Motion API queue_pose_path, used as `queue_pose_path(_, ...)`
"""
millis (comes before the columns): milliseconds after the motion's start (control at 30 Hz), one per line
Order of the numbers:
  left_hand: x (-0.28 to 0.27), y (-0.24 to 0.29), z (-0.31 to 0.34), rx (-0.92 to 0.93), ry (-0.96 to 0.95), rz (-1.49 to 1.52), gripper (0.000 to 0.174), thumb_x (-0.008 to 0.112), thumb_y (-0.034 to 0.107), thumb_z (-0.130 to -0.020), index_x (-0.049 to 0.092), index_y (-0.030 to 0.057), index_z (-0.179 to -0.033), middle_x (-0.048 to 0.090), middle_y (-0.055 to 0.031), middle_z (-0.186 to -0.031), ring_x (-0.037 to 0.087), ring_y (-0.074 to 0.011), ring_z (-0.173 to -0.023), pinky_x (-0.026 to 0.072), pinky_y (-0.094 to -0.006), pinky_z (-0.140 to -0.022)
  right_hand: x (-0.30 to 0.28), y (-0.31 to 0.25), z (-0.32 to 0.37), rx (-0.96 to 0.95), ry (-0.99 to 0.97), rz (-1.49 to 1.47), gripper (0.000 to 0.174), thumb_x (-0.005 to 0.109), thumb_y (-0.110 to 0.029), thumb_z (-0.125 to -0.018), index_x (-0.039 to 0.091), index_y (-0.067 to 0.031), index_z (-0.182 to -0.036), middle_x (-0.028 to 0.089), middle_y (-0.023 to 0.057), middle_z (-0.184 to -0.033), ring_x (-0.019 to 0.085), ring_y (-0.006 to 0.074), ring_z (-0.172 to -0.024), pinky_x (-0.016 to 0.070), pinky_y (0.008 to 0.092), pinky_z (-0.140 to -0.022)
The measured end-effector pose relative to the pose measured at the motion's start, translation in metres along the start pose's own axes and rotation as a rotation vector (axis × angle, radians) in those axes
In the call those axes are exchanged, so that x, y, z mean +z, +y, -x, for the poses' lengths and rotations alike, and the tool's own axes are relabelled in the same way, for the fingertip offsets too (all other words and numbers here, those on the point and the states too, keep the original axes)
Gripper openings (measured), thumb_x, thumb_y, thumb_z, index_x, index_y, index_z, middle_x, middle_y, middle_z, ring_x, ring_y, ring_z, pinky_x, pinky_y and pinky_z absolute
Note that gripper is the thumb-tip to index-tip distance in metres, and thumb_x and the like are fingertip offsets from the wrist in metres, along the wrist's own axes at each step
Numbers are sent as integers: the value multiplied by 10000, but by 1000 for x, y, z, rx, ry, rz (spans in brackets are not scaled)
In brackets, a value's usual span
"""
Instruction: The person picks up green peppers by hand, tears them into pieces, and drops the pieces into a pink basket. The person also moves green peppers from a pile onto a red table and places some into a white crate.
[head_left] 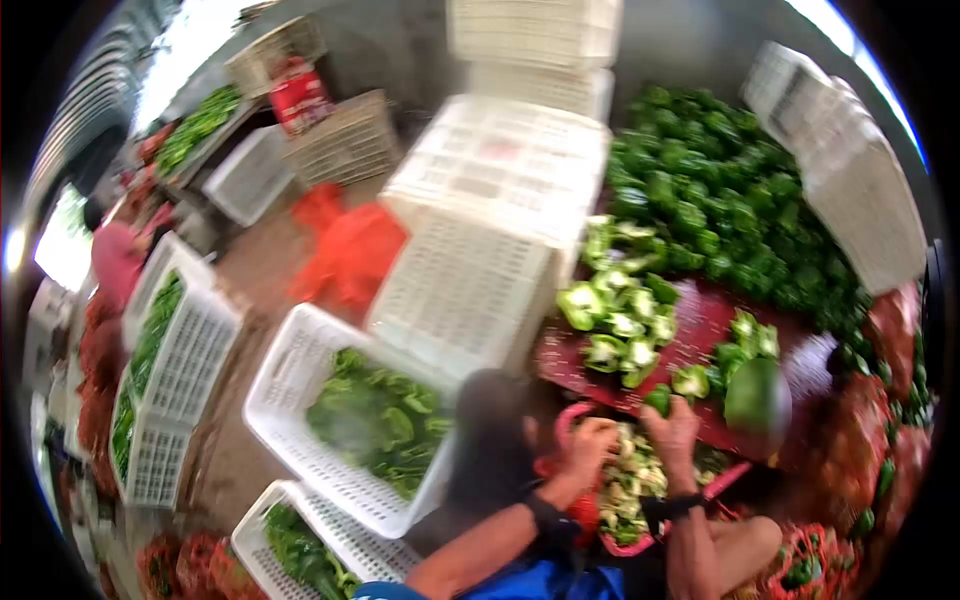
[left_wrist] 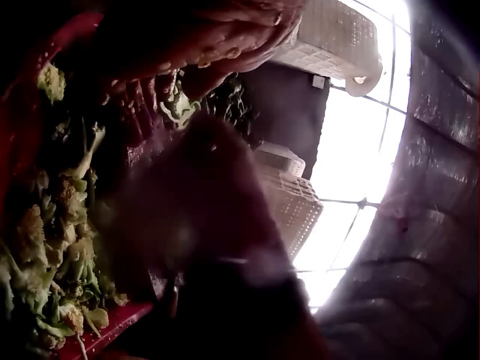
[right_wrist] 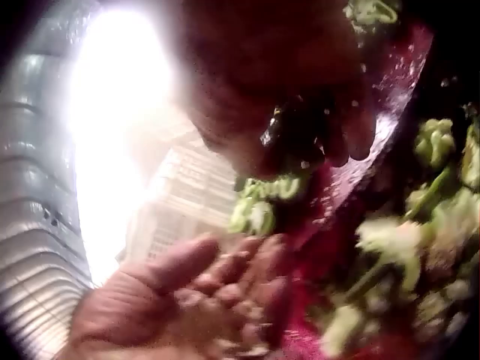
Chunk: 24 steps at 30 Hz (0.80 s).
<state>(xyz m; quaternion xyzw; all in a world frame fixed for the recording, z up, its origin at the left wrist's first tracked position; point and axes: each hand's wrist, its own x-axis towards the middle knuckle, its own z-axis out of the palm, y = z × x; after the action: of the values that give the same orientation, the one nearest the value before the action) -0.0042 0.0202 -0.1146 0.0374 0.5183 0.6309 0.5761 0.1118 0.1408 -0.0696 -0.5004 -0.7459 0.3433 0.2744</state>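
My right hand [head_left: 675,430] grips a green pepper [head_left: 657,400] at the near edge of the red board [head_left: 575,365]. In the right wrist view this hand [right_wrist: 277,82] is dark, with the pepper [right_wrist: 281,131] partly hidden under its fingers. My left hand [head_left: 592,448] is over the pink basin [head_left: 628,550] of pepper cores [head_left: 625,490]. The right wrist view shows the left hand [right_wrist: 187,300] palm up, fingers loosely bent, seeds on the skin. In the left wrist view, the left hand [left_wrist: 202,37] is above and the right hand [left_wrist: 202,187] is blurred.
Halved peppers [head_left: 625,320] and a blurred green object [head_left: 757,395] lie on the board. Behind stands a large heap of whole peppers [head_left: 700,190]. Stacked white crates [head_left: 490,160] and a crate of peppers [head_left: 270,400] are left; red net bags [head_left: 885,440] are right. A person [head_left: 118,255] is far left.
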Motion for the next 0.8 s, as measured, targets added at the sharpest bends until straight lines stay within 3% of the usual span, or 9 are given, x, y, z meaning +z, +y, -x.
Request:
queue_pose_path(167,12,22,28,-67,-110,68,240,634,246,-974,595,33,-1078,634,-48,-865,632,-146,-711,564,-302,-592,4,-145,0,223,-170,-479,332,735,-197,-878,663,47,-1091,718,117,-933,671,153,-793,551,285,-658)
queue_pose_path(300,12,23,28,104,-45,188,239,594,272,-991,600,44,-1065,625,-83,-827,624,-211,-709,537,-345,-602,43,-205,15,33,-557,-752,321,690,-119,-908,629,16,-1193,711,123,-1021,673,182,-815,549,305,-714)
queue_pose_path(333,11,22,25,120,-33,186,243,577,272,-996,607,44,-1072,633,-100,-833,627,-236,-718,535,-363,-613,33,-235,15,-369,-476,-364,354,700,-125,-906,616,30,-1213,699,181,-1030,677,240,-853,550,348,-733)
queue_pose_path(400,14,20,24,153,-11,191,256,544,273,-1006,621,42,-1084,648,-134,-844,634,-286,-735,532,-400,-635,23,-253,17,-478,-395,-347,347,704,-192,-922,632,9,-1196,683,228,-1053,674,330,-907,546,396,-800)
queue_pose_path(533,10,1,13,177,-14,218,304,478,275,-1026,650,38,-1110,679,-201,-865,647,-386,-771,526,-472,-679,5,-170,-35,-398,-154,-89,149,649,-90,-912,653,8,-1025,678,166,-871,671,293,-798,543,393,-719)
queue_pose_path(600,-13,-1,6,78,-101,198,209,591,176,-977,575,35,-1130,642,-141,-926,628,-226,-756,527,-340,-619,-24,-138,-43,-106,-62,-248,117,599,-55,-917,690,-23,-983,685,156,-852,662,276,-770,540,387,-718)
queue_pose_path(667,6,37,31,-46,-99,211,233,628,78,-953,522,20,-1152,626,-130,-959,621,-163,-743,542,-282,-600,-39,-42,-67,-205,219,161,144,613,-23,-892,708,-12,-999,710,147,-817,674,196,-745,535,333,-712)
queue_pose_path(700,10,39,30,-66,-57,184,232,628,88,-956,517,13,-1145,628,-132,-966,621,-166,-741,540,-282,-599,-53,-33,-61,-41,210,55,151,624,-79,-855,703,-10,-963,705,204,-896,675,334,-789,539,405,-746)
queue_pose_path(800,14,41,30,-31,-74,146,235,640,143,-964,526,11,-1121,637,-132,-960,623,-169,-739,542,-295,-592,-67,42,-63,-66,225,374,92,630,-83,-832,680,-6,-833,656,150,-692,627,253,-630,513,385,-643)
